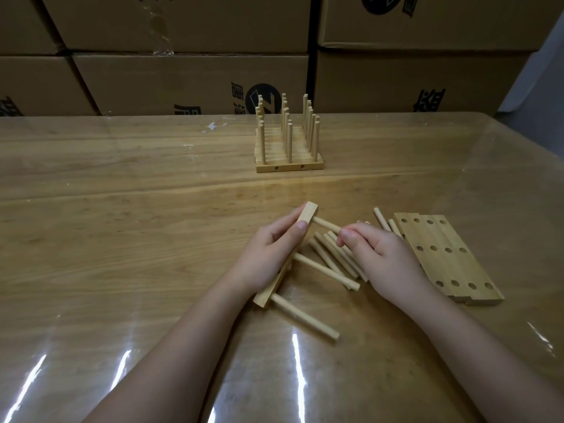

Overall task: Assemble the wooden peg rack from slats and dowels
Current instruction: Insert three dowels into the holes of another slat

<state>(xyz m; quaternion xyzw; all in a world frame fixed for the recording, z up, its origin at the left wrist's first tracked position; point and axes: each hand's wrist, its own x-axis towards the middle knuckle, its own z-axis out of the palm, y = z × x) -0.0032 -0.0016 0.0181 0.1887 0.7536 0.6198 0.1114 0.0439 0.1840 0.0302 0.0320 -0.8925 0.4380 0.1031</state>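
From the head view, a long wooden worktop point(122, 209) runs across the room. It lies under a clear glossy sheet point(503, 154) that throws back streaks of light along the near edge. Stacked cardboard boxes point(183, 80) with black printing wall off the whole far side.

A finished rack point(288, 141) stands near the far edge of the worktop, just in front of the boxes, with its three rows of pegs upright. A small white scrap point(213, 126) lies to the left of the rack.

On the near side of the rack, close to the person, the left hand point(268, 254) is wrapped around a slat point(307, 215). It holds the slat on edge, tilted, with the far end pointing towards the rack. Two pegs point(305, 319) stick out sideways from the slat's middle and near holes.

The right hand point(381, 254) has its fingers curled and pinches a dowel point(326, 225), whose other end meets the slat's far hole. Whether the dowel is fully seated cannot be told.

A heap of loose dowels point(332, 254) lies flat on the worktop between the two hands and partly under the right one. Nearer than the rack and off to its right, just beside the right hand, sits a stack of slats point(448, 257) laid side by side, drilled holes facing up.
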